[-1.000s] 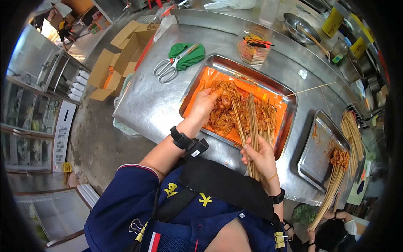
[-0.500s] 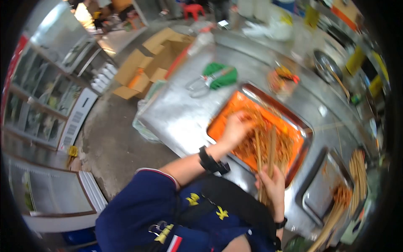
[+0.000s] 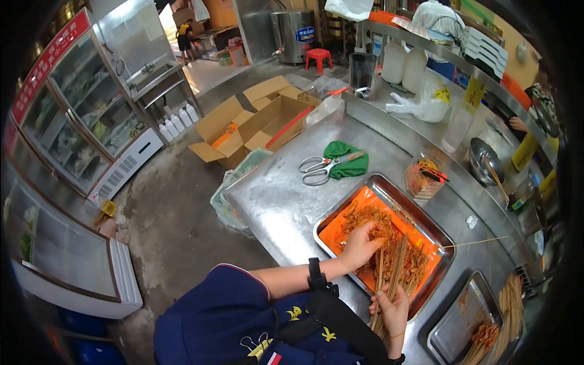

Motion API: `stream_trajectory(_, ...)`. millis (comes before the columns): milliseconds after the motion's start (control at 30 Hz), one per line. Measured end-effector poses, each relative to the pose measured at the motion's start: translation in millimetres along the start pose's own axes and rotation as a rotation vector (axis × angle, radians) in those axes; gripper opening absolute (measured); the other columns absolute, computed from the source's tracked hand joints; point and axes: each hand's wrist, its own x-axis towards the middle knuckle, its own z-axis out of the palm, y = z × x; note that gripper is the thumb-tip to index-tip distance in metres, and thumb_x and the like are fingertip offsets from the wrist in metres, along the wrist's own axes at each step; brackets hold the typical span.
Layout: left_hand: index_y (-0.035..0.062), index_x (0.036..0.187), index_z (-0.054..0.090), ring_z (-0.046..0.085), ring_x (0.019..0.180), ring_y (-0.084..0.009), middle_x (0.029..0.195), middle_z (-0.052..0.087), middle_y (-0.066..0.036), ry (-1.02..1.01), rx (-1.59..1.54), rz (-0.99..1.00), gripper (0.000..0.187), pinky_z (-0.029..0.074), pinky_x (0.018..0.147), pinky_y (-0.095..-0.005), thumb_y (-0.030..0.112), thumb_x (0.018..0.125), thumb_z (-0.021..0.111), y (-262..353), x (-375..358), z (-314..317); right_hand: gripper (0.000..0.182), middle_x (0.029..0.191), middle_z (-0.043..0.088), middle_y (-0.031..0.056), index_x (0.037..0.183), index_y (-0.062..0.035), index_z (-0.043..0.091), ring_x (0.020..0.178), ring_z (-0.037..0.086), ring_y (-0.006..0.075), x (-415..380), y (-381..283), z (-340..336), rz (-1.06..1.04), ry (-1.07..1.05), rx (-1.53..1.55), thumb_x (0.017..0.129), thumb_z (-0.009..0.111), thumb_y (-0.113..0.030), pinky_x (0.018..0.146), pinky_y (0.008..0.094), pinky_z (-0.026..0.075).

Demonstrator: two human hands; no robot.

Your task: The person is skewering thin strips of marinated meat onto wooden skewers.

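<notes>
My right hand (image 3: 392,307) is closed around a bundle of thin wooden skewers (image 3: 391,271), which slant up over a metal tray (image 3: 447,246). Orange sheeting lines the tray, and a heap of red-brown sauced food pieces (image 3: 371,217) lies on it. Beside the upper ends of the skewers, my left hand (image 3: 360,246) has its fingers pinched together on some of the sauced food. Its fingertips partly hide that piece. At lower right, a second metal tray (image 3: 441,331) holds loaded skewers (image 3: 483,340), their food ends resting inside it.
Scissors (image 3: 316,170) lie on a green cloth (image 3: 347,161) on the steel table (image 3: 274,201). Nearby stand a clear tub (image 3: 424,176) and a metal bowl (image 3: 485,161). More skewers (image 3: 510,310) lie at right. Cardboard boxes (image 3: 231,131) sit on the floor. Another person (image 3: 538,103) is at far right.
The view has tilted upward and sharpened, so the table sits lower in it. My left fingertips are slightly closer to the skewers' upper ends. My right hand keeps its hold on the bundle.
</notes>
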Motion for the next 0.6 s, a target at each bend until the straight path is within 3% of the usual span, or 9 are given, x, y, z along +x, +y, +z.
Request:
stream_trajectory(100,-0.0016,0.106,0.051,0.056,0.082,-0.0099,0.094,0.06,-0.004,0.059,-0.075,-0.038,0.024,0.046,0.071,-0.0232,0.001,0.082,0.055,2.0,7.4,0.2,0.012,0.07,0.057,0.01,0.092,-0.003,0.045,0.051,0.056,0.0144,0.7,-1.9,0.4,0.0,-0.024,0.004,0.085,0.054,-0.001,0.046,0.0247,0.048)
stream_trajectory(133,0.0,0.104,0.053,0.056,0.075,-0.0095,0.09,0.06,-0.004,0.029,-0.145,-0.231,0.022,0.046,0.059,-0.0228,0.004,0.083,0.056,4.5,9.3,-2.4,0.012,0.07,0.057,0.01,0.092,-0.003,0.045,0.051,0.056,0.0144,0.3,-2.4,0.5,0.006,-0.026,0.01,0.085,0.054,-0.001,0.046,0.0248,0.048)
stream_trajectory(267,0.0024,0.105,0.053,0.058,0.068,-0.0115,0.085,0.06,-0.005,0.034,-0.303,-0.496,0.023,0.045,0.048,-0.0226,0.013,0.086,0.056,11.0,18.1,-6.5,0.012,0.07,0.057,0.0101,0.092,-0.0028,0.046,0.051,0.057,0.0146,-0.9,-4.0,0.0,0.014,-0.034,0.03,0.085,0.054,0.0,0.047,0.0255,0.049)
stream_trajectory(467,0.0055,0.109,0.052,0.06,0.072,-0.0126,0.089,0.061,-0.004,-0.061,-0.456,-0.667,0.024,0.049,0.052,-0.0239,0.011,0.085,0.054,13.7,22.0,-13.2,0.012,0.07,0.058,0.0101,0.093,-0.003,0.046,0.051,0.057,0.0149,-2.0,-4.8,-0.4,0.024,-0.038,0.045,0.085,0.055,-0.001,0.047,0.0257,0.049)
stream_trajectory(600,0.0061,0.11,0.052,0.059,0.077,-0.0121,0.093,0.061,-0.003,-0.172,-0.372,-0.698,0.027,0.05,0.055,-0.0273,0.007,0.083,0.053,-0.6,11.1,-5.9,0.012,0.071,0.058,0.0102,0.093,-0.0032,0.046,0.051,0.057,0.0151,-1.7,-3.9,-2.1,0.021,-0.047,0.063,0.085,0.055,-0.002,0.048,0.0259,0.049)
